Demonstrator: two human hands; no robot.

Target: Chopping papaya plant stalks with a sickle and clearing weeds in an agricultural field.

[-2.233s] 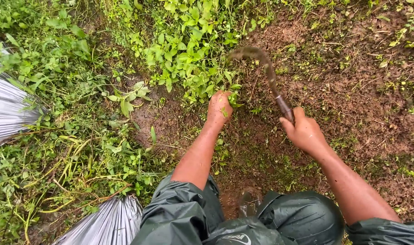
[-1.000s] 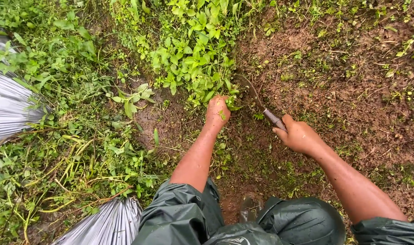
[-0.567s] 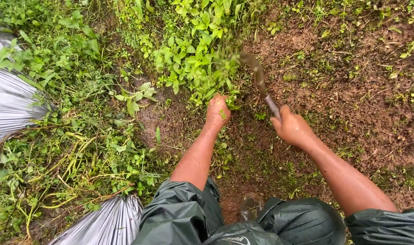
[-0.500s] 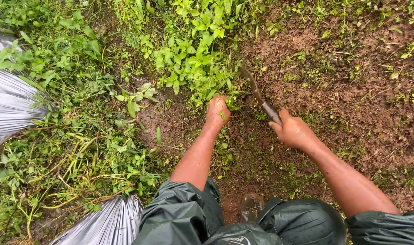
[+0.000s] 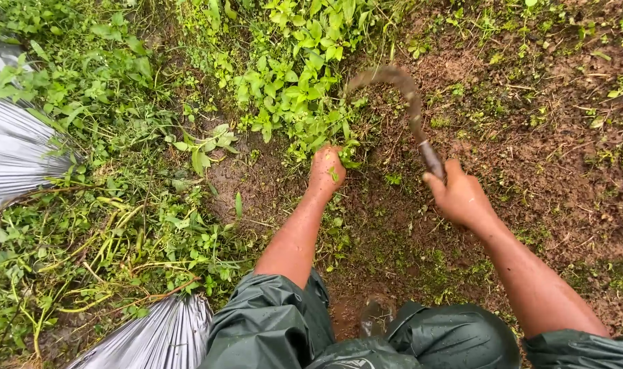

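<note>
At the picture's centre, the left hand [image 5: 326, 169] is gripping the base of a clump of leafy green weeds [image 5: 291, 75], fingers pressed together around the stems. At three o'clock from it, the right hand [image 5: 460, 197] is clenching a curved, rusty-brown metal sickle [image 5: 400, 92], its blade arching toward eleven o'clock over bare brown soil [image 5: 550, 150].

Half a second ago the sickle [image 5: 400, 102] lay low in the soil; now its curved blade is lifted toward the upper middle of the frame. The right hand [image 5: 460, 196] has risen slightly with it.
</note>
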